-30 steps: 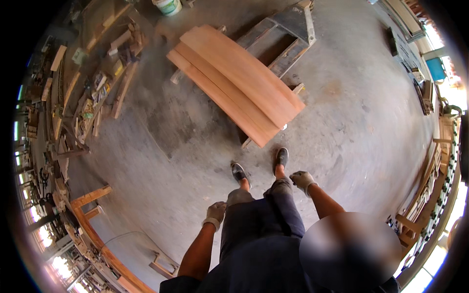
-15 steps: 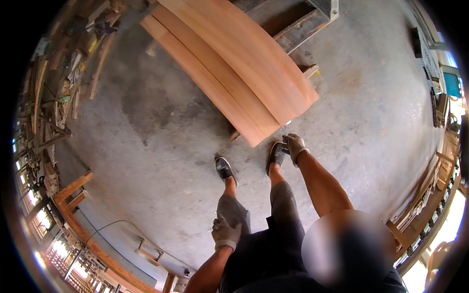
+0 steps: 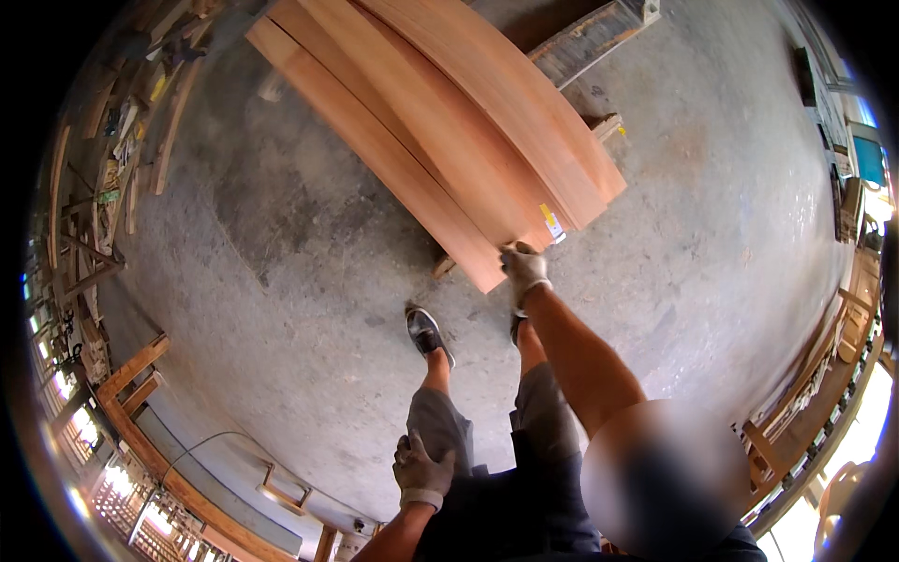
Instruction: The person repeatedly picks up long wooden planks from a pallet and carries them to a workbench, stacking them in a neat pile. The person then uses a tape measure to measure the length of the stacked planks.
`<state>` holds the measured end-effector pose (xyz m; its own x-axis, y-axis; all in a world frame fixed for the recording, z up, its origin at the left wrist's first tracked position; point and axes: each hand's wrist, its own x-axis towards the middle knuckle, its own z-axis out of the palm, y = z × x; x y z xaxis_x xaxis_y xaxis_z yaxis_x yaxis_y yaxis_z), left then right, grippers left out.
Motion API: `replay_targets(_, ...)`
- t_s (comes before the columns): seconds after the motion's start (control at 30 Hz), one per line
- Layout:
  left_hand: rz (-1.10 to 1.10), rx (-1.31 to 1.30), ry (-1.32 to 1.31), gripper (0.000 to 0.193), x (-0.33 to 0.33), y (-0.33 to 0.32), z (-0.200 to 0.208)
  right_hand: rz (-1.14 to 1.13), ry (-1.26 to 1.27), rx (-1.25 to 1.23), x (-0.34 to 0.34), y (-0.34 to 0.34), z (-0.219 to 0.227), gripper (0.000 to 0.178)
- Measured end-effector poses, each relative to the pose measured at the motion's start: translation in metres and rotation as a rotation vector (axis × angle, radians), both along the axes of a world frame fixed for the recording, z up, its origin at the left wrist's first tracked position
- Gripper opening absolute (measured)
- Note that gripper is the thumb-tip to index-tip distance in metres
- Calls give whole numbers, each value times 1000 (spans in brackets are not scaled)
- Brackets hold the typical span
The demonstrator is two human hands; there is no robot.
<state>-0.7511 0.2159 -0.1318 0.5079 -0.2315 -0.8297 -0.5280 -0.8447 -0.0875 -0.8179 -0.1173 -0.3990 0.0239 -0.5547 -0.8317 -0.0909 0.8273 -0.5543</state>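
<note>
Several long reddish-brown planks (image 3: 412, 112) lie side by side, slanting from far left to near right. My gloved right hand (image 3: 526, 266) is closed on the near end of a middle plank (image 3: 468, 178), its fingertips over the end edge. A small yellow-and-white item (image 3: 552, 225), of a kind I cannot make out, rests on the planks' near end, right of that hand. My gloved left hand (image 3: 423, 468) hangs beside my left thigh with its fingers apart, holding nothing.
A worn dark beam (image 3: 595, 42) and a wooden support end (image 3: 607, 125) show beyond the planks. Scrap wood (image 3: 122, 159) is piled along the left. A wooden frame (image 3: 136, 370) stands at lower left. Timber stacks (image 3: 805, 393) line the right side.
My right hand has moved up and left onto the plank end. The middle plank has shifted left, opening a step beside it, and the yellow-and-white item has come into view.
</note>
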Motion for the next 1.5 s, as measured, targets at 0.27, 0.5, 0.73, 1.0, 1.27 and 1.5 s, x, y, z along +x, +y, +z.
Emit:
replay_targets(0.27,33,-34,-12,89,-2,1,-2,790,714,-520,46,-7,68,90)
replay_targets(0.5,34,-70,-36,89,-2,5,-7,1007,914,-478,85,-34,43,119)
replay_targets(0.73,35,-109,-8,91,2,17,-11,1008,884,-512,80,-32,37,92)
replay_targets(1.0,268,-255,21,68,19,27,-6,1422,8,-419,31,88,183,41)
replay_targets(1.27,1521,-1019,1146,56,129,-30,92,754,-623,539,41,230,364,46)
replay_targets(1.5,1092,-861,1095,69,163,46,136,1033,-670,157,80,286,414,46)
